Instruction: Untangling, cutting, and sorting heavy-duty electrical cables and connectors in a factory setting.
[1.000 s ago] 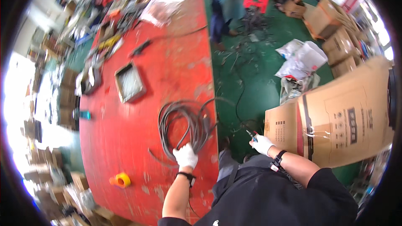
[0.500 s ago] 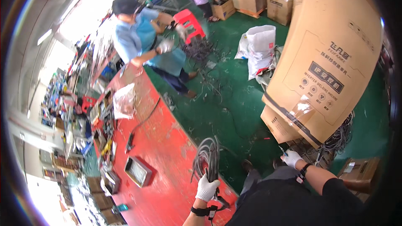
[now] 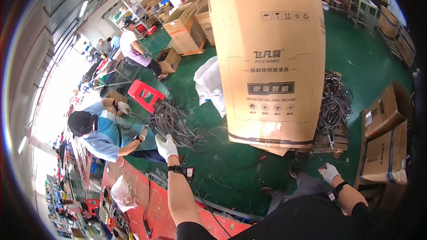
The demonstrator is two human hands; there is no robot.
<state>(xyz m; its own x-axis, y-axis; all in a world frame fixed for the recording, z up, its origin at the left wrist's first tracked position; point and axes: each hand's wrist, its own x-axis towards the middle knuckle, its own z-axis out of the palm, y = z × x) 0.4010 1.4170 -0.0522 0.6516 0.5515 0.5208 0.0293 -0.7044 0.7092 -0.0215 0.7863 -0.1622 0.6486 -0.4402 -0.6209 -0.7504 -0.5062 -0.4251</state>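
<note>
Lifted off the red surface point(image 3: 151, 204), the left hand point(image 3: 167, 146) now grips the cable bundle point(image 3: 173, 122) aloft, while the right hand point(image 3: 329, 172) hangs loosely closed, empty.

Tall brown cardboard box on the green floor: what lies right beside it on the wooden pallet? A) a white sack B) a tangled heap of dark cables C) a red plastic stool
B: the tangled heap of dark cables rests on the wooden pallet, right of the tall brown cardboard box.

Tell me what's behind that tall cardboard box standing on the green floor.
Behind the tall cardboard box, to its right, a tangled heap of dark cables shows on a wooden pallet. At its left edge, a white bag pokes out. Whatever lies directly behind the box is covered.
</note>
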